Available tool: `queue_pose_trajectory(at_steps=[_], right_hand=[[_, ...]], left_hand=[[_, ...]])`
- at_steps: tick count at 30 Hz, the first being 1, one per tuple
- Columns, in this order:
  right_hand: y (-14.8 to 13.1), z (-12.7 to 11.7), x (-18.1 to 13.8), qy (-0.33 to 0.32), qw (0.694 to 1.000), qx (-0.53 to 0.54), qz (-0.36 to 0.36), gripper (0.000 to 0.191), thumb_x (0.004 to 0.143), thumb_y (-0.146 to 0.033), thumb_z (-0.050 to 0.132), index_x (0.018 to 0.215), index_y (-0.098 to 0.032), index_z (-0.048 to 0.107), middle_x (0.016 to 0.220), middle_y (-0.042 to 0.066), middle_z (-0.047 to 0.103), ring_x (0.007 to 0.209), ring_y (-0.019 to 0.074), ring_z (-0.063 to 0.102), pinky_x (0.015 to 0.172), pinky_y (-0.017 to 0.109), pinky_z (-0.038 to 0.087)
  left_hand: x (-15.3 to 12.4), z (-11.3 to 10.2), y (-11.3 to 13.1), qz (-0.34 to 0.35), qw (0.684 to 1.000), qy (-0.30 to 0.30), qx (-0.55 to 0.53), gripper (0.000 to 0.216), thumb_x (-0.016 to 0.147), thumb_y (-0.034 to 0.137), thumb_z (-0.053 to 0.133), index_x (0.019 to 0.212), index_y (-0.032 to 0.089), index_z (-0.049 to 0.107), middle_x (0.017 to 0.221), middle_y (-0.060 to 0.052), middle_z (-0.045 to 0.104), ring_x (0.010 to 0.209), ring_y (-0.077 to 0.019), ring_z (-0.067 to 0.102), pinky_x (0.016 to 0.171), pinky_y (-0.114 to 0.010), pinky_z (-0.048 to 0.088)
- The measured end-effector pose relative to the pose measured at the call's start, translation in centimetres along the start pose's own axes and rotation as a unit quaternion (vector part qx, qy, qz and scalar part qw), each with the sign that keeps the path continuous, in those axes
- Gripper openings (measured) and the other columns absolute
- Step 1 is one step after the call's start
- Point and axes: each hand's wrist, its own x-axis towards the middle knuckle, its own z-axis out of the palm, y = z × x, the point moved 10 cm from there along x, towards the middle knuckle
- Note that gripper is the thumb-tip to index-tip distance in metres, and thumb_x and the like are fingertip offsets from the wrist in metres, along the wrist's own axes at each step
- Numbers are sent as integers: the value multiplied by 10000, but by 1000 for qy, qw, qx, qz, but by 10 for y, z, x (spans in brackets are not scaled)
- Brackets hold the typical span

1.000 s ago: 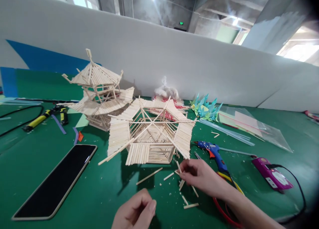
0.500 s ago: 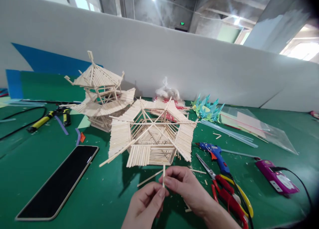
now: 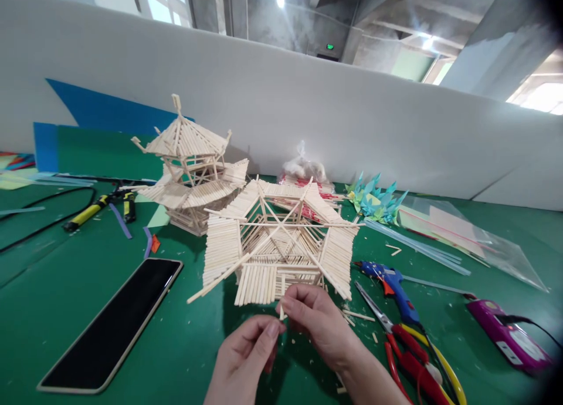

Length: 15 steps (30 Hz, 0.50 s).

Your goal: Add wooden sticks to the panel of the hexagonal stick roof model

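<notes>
Fingertips of our right hand [image 3: 319,323] pinched a short pale wooden stick [image 3: 282,307], and its long axis stood almost upright. Our left hand [image 3: 246,361] was just beside it, thumb and forefinger closed toward the lower end of the same stick; we cannot tell if they gripped it. The stick was directly in front of the open hexagonal roof frame of pale wooden sticks [image 3: 281,246], close to its near edge, above the green table mat [image 3: 185,346].

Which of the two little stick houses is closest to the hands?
The low, flat six-sided stick roof, right above the right hand and left hand. The other, a tall two-tiered pagoda, stands farther back on the left.
</notes>
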Motion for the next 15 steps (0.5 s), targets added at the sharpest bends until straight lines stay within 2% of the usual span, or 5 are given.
queue_pose_trajectory(at_steps=[7,15], right_hand=[[-2,-1,7,-5,1000,-4,7,268,672,-358,662,577,-146,528,454,-85,386,417,42,258,417,210,139],[3,-3,11,-1,1000,3,22,281,644,-378,681,582,-147,534,453,-82,408,412,41,269,413,210,145]], left_hand=[[4,-7,10,10,1000,12,-23,188,684,350,623,640,169,644,507,41,467,512,-108,368,486,-232,311],[7,-5,4,-7,998,3,-60,131,694,295,626,666,168,647,515,34,493,525,-109,383,504,-225,319]])
